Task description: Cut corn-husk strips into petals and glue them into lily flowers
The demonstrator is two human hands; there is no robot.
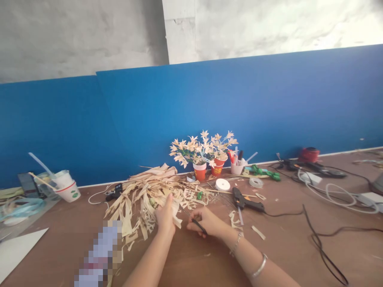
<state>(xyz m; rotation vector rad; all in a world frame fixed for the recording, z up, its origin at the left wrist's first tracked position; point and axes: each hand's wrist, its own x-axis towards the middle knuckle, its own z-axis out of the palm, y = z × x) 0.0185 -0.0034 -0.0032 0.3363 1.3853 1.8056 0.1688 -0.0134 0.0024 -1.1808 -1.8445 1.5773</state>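
My left hand [166, 217] is closed on a pale husk strip [177, 219], its thumb pointing up. Just right of it, my right hand [205, 222] grips black-handled scissors [198, 226], whose thin blades point up and left toward the strip. A large heap of dry pale husks [134, 195] lies behind and left of my left hand. Beyond the hands stand two red cups [199, 172] bearing pale star-shaped flowers [193, 147]. A white tape roll [222, 184] lies in front of the cups.
A black glue gun [247, 201] lies right of my right hand, its cord running right. Behind it are a clear tape roll [256, 182], green pieces [263, 172] and a pen cup [237, 168]. White cups [68, 190] stand left; cables [323, 243] lie right, beneath a blue partition [209, 103].
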